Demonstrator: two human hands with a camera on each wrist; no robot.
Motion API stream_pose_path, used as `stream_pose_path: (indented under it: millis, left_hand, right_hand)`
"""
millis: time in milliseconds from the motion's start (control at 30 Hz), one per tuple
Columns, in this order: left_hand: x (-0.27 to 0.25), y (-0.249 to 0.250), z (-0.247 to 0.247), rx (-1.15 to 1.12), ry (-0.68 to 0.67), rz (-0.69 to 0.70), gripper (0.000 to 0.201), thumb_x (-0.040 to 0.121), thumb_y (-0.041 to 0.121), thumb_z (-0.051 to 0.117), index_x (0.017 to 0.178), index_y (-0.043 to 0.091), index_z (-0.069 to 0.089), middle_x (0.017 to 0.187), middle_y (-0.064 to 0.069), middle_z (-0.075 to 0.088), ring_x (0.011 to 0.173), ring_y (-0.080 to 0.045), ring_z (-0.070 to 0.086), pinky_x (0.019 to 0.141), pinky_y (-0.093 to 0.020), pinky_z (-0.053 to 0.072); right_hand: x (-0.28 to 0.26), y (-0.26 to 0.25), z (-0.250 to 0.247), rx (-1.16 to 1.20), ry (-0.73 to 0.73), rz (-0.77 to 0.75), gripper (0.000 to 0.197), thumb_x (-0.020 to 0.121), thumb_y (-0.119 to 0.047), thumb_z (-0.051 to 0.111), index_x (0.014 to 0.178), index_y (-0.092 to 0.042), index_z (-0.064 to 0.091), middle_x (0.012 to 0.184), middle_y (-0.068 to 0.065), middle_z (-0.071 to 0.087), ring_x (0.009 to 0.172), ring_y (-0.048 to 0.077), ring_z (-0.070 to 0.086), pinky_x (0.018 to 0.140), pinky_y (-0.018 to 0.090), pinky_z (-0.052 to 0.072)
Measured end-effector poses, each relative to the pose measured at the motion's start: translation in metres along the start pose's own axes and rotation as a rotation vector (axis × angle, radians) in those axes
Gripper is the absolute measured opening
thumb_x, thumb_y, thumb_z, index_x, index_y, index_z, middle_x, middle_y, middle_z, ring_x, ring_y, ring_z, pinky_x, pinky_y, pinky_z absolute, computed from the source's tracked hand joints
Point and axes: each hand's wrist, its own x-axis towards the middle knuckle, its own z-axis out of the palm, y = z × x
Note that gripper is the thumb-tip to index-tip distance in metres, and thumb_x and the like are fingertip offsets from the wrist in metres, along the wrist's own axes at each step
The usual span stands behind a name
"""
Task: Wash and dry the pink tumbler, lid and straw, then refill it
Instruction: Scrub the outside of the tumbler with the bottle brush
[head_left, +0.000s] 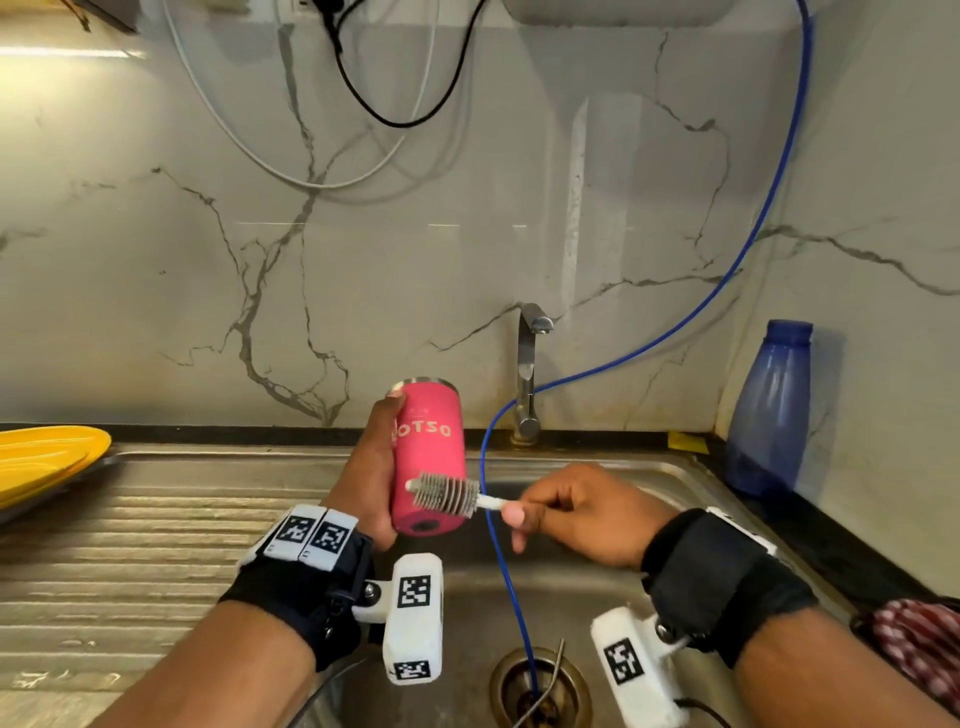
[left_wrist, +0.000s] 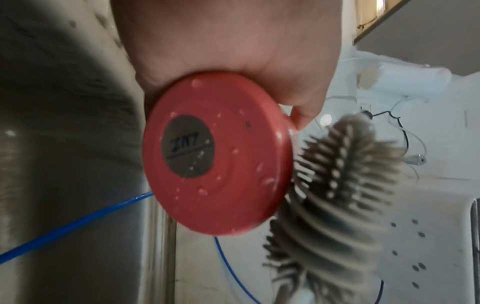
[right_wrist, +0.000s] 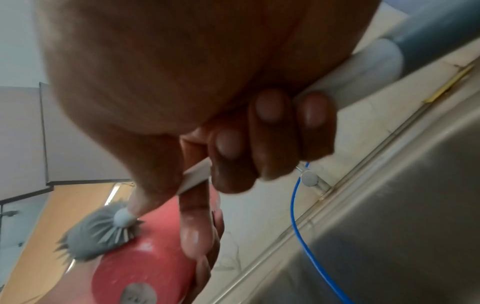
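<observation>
Over the steel sink (head_left: 649, 478), the left hand (head_left: 363, 483) is gripping the pink tumbler (head_left: 428, 457), its white lettering reading "OTSO" and partly hidden by the thumb. The right hand (head_left: 576, 512) is holding a grey bottle brush (head_left: 447, 493) by its white handle, with the bristles lying against the tumbler's near end.

Left hand (head_left: 371, 478) raised, thumb up, fingers wrapped round the pink tumbler (head_left: 427, 457), firm grip. Right hand (head_left: 576, 512) level beside it, fingers curled on the bottle brush (head_left: 447, 493) handle, index finger extended. Both forearms reach forward, wrists strapped.
</observation>
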Motion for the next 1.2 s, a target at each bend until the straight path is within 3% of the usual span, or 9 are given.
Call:
stream_pose_path:
  millis: [100, 267, 467, 533, 633, 767, 833, 967, 1200]
  left_hand:
    - [-0.001, -0.01, 0.012, 0.151, -0.067, -0.019, 0.058, 0.093, 0.064, 0.049, 0.117, 0.012, 0.061, 0.084, -0.015, 0.075, 0.069, -0.028, 0.072, 0.064, -0.038, 0.061]
    - [-0.001, -0.021, 0.023, 0.276, -0.134, -0.073, 0.063, 0.088, 0.063, 0.055, 0.123, 0.011, 0.058, 0.101, -0.021, 0.074, 0.084, -0.033, 0.072, 0.073, -0.04, 0.06]
    - [0.003, -0.002, 0.008, 0.015, -0.022, 0.013, 0.066, 0.094, 0.065, 0.049, 0.131, 0.011, 0.056, 0.085, -0.017, 0.074, 0.067, -0.03, 0.073, 0.056, -0.04, 0.06]
    - [0.005, 0.003, -0.002, -0.059, 0.023, 0.006, 0.074, 0.091, 0.067, 0.053, 0.137, 0.009, 0.054, 0.087, -0.017, 0.073, 0.068, -0.03, 0.072, 0.059, -0.041, 0.06]
    - [0.006, 0.003, -0.002, -0.043, 0.031, -0.027, 0.076, 0.085, 0.07, 0.058, 0.129, 0.008, 0.058, 0.093, -0.018, 0.073, 0.073, -0.032, 0.072, 0.068, -0.042, 0.06]
    - [0.004, -0.001, 0.007, 0.016, -0.038, -0.009, 0.067, 0.089, 0.068, 0.054, 0.119, 0.008, 0.062, 0.089, -0.017, 0.073, 0.071, -0.031, 0.071, 0.063, -0.039, 0.061]
    - [0.004, -0.001, 0.006, 0.001, -0.03, 0.013, 0.07, 0.091, 0.067, 0.053, 0.126, 0.007, 0.06, 0.093, -0.018, 0.073, 0.073, -0.031, 0.072, 0.063, -0.04, 0.061]
    - [0.004, 0.002, 0.001, -0.022, -0.065, -0.013, 0.064, 0.092, 0.065, 0.051, 0.12, 0.008, 0.061, 0.085, -0.017, 0.074, 0.067, -0.029, 0.073, 0.06, -0.04, 0.061]
    - [-0.005, -0.013, 0.021, 0.167, -0.132, -0.077, 0.069, 0.081, 0.062, 0.063, 0.128, 0.012, 0.058, 0.104, -0.021, 0.074, 0.09, -0.035, 0.072, 0.084, -0.049, 0.058]
  right_hand:
    - [0.002, 0.011, -0.004, -0.068, 0.229, 0.071, 0.038, 0.094, -0.056, 0.055, 0.077, -0.028, 0.076, 0.06, -0.011, 0.06, 0.059, 0.004, 0.053, 0.062, 0.023, 0.04]
    - [0.009, 0.02, -0.009, 0.019, 0.573, 0.172, 0.043, 0.097, -0.055, 0.05, 0.073, -0.026, 0.07, 0.053, -0.013, 0.054, 0.057, 0.001, 0.051, 0.055, 0.02, 0.038]
    - [0.004, 0.011, 0.001, 0.079, 0.137, -0.012, 0.038, 0.096, -0.05, 0.056, 0.081, -0.022, 0.077, 0.055, -0.015, 0.056, 0.055, -0.001, 0.047, 0.06, 0.021, 0.037]
    - [0.006, 0.01, 0.005, -0.009, 0.02, -0.048, 0.043, 0.09, -0.065, 0.054, 0.084, -0.029, 0.077, 0.067, -0.008, 0.065, 0.063, 0.005, 0.052, 0.067, 0.033, 0.043]
    - [0.004, 0.016, 0.007, -0.188, -0.03, -0.011, 0.044, 0.086, -0.074, 0.05, 0.088, -0.039, 0.076, 0.08, -0.018, 0.069, 0.073, 0.002, 0.059, 0.075, 0.033, 0.047]
    - [-0.002, 0.014, 0.007, 0.036, -0.054, -0.018, 0.031, 0.09, -0.055, 0.062, 0.085, -0.03, 0.079, 0.084, -0.018, 0.073, 0.079, -0.004, 0.063, 0.081, 0.019, 0.045]
    - [-0.003, 0.011, 0.005, 0.116, -0.047, -0.04, 0.029, 0.093, -0.043, 0.063, 0.087, -0.021, 0.08, 0.077, -0.019, 0.071, 0.075, -0.009, 0.061, 0.075, 0.007, 0.038]
    - [-0.005, 0.002, 0.005, 0.164, -0.026, -0.065, 0.029, 0.098, -0.034, 0.058, 0.087, -0.015, 0.076, 0.06, -0.023, 0.063, 0.063, -0.009, 0.058, 0.067, 0.005, 0.037]
    - [0.006, 0.018, -0.001, -0.001, 0.503, 0.161, 0.046, 0.094, -0.062, 0.049, 0.074, -0.026, 0.071, 0.05, -0.013, 0.05, 0.052, 0.004, 0.046, 0.055, 0.026, 0.035]
